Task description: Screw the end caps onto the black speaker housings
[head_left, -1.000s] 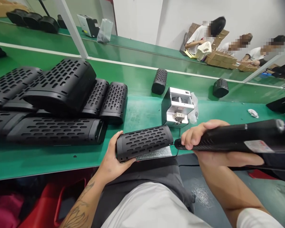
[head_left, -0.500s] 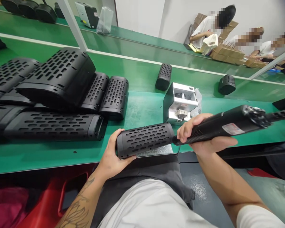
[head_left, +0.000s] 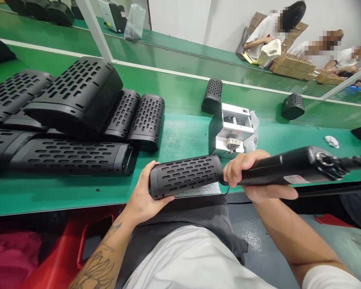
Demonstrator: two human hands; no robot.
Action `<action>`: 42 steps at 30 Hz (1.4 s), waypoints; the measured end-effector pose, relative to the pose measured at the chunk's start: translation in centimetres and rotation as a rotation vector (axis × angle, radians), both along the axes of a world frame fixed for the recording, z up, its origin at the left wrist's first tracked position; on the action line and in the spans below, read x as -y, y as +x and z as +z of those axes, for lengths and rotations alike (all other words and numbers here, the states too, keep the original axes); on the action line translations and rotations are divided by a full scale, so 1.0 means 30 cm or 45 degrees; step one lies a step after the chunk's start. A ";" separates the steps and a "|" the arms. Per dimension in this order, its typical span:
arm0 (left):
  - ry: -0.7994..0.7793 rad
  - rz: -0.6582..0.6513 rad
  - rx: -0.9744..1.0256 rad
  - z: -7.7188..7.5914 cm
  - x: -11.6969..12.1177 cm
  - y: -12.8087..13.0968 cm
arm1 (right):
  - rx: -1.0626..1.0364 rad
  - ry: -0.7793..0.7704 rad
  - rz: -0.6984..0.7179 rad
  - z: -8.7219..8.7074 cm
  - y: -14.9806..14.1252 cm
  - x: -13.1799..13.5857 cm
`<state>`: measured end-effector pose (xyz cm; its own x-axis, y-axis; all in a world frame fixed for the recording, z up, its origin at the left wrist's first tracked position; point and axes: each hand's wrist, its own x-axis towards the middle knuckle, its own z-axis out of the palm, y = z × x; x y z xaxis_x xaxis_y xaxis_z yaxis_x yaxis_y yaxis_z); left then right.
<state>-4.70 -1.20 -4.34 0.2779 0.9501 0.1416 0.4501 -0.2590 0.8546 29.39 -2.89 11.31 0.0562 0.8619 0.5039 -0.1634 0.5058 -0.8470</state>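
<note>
My left hand [head_left: 146, 196] is wrapped round the near left end of a black perforated housing [head_left: 188, 174], which lies slanted at the green bench's front edge. In my right hand [head_left: 252, 174] is a black electric screwdriver [head_left: 289, 165], its cord running off to the right. The screwdriver's front end meets the right end of the housing; the tip itself is hidden behind my fingers and the housing. Just behind my right hand stands a white and black screw feeder [head_left: 231, 130].
Several similar black housings [head_left: 75, 96] are stacked on the left of the green bench [head_left: 180, 134]. Two smaller perforated units [head_left: 213, 94] stand farther back. A crumpled white scrap [head_left: 331, 141] lies at right. A red stool [head_left: 63, 249] is below the bench; co-workers sit beyond, at upper right.
The screwdriver's rear end has dropped slightly, and its body has turned a little in my right hand. The view has shifted slightly. My left hand keeps its hold on the housing.
</note>
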 end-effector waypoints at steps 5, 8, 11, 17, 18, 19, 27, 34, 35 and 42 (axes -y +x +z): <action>0.100 -0.016 0.007 0.001 0.006 0.006 | -0.001 -0.019 -0.070 0.057 0.016 0.039; 0.157 -0.022 0.008 -0.005 0.016 0.025 | -0.096 0.027 -0.260 0.122 0.098 0.015; 0.226 -0.011 0.006 -0.017 0.020 0.042 | -0.119 0.180 -0.612 0.128 0.196 -0.093; 0.185 0.009 0.025 -0.041 0.012 0.051 | 0.071 0.136 -0.708 -0.025 0.253 -0.278; 0.185 0.006 0.032 -0.044 0.011 0.052 | 0.067 0.145 -0.693 -0.044 0.251 -0.280; 0.191 0.001 0.039 -0.045 0.011 0.052 | 0.060 0.150 -0.684 -0.058 0.249 -0.276; 0.228 -0.033 0.022 -0.043 0.008 0.057 | -0.010 0.118 -0.713 0.010 0.221 -0.193; 0.188 -0.065 0.002 -0.015 0.013 0.061 | -0.095 0.088 -0.198 0.180 0.042 0.067; 0.182 -0.071 -0.002 -0.013 0.013 0.061 | -0.073 0.048 -0.117 0.182 0.012 0.097; 0.195 -0.098 -0.037 -0.014 0.016 0.065 | 0.001 0.029 0.120 0.102 -0.128 0.096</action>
